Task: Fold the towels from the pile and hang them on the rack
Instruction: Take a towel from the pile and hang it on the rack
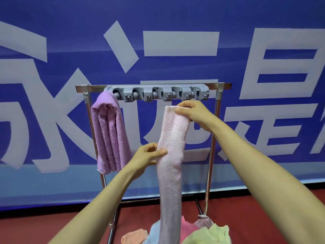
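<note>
Against the blue banner (175, 14), we hold the pink towel (171, 155) upright, its long axis vertical, just below the rack (154, 86). Our right hand (191, 111) pinches its top, nearest the rack; our left hand (149, 154) pinches its middle.

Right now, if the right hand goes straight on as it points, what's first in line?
Likely the grey clip strip on the rack, just beyond the right hand gripping the pink towel. Depth is unclear; it might pass beneath.
</note>
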Motion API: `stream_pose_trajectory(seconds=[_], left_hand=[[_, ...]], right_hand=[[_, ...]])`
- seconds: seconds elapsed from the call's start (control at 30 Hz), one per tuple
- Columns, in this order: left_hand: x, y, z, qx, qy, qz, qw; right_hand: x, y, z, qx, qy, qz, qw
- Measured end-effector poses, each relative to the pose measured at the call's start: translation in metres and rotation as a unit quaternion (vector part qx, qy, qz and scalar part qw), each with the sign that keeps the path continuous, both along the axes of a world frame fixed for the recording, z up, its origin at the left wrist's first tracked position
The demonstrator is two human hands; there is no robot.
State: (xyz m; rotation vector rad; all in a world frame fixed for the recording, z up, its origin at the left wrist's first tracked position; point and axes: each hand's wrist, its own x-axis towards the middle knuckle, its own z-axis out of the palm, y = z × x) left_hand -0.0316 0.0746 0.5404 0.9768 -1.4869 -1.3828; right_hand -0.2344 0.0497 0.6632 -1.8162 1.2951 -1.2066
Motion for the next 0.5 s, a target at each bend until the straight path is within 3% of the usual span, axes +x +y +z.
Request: stream_pose_trajectory(seconds=[0.17, 0.27, 0.37, 0.5], left_hand=[[-0.008, -0.011, 0.039, -0.038, -0.037, 0.040, 0.998], [-0.015, -0.021, 0.057, -0.058, -0.091, 0.069, 0.992], [-0.021, -0.026, 0.064, -0.071, -0.078, 0.091, 0.990], [-0.017, -0.027, 0.064, -0.056, -0.044, 0.096, 0.993]], right_hand=[[-0.017, -0.021, -0.030, 0.082, -0.037, -0.104, 0.991], [-0.021, -0.018, -0.058, 0.192, -0.008, -0.118, 0.974], [-0.022, -0.007, -0.079, 0.282, 0.009, -0.092, 0.955], [-0.014, 0.011, -0.092, 0.230, -0.077, -0.029, 0.970]])
